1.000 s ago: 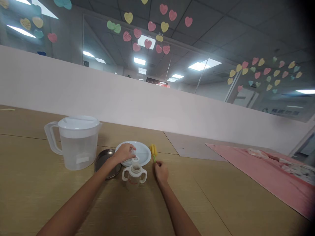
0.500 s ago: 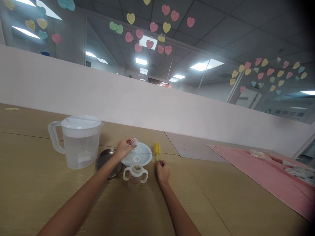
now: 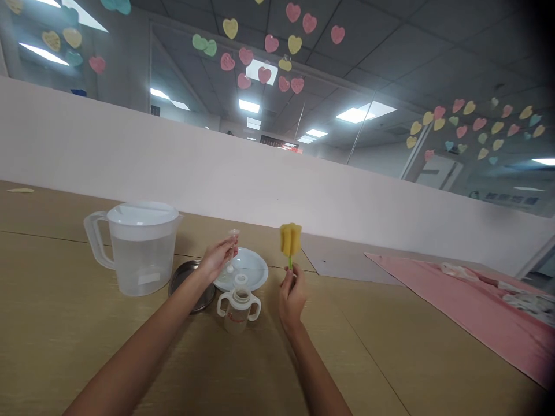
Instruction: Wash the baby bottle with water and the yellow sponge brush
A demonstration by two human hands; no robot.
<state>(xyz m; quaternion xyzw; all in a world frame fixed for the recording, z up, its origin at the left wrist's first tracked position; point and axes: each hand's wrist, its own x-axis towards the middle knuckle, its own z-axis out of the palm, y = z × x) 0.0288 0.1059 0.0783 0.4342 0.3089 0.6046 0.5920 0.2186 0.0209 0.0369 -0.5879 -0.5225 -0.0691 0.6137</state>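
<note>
Showing a wood-toned table [image 3: 65, 300] seen from above the hands, with a pink cloth [image 3: 472, 306] spread toward its right edge. Near the far edge stands one lidded plastic pitcher [image 3: 143, 268] holding water; it is probably heavy and is best taken by its moulded handle. To its right lie one white plate [image 3: 249, 267] and one dark metal dish [image 3: 203, 296], the dish partly behind the left forearm [image 3: 165, 323]. In front of the plate stands one two-handled baby bottle [image 3: 238, 312], apparently light and stiff, easily held by either handle. The left hand [image 3: 217, 260] is raised at the plate's near left, its fingers [image 3: 228, 248] closed on one small clear piece [image 3: 234, 236] of uncertain shape; it looks light, thin and possibly slippery when wet, so a pinch at its base suits it. The right hand [image 3: 292, 300] is raised to the right of the bottle, its fingers closed around the green stem of one bottle brush [image 3: 290, 241]; the yellow sponge head looks soft, making the stem the place to hold.
</note>
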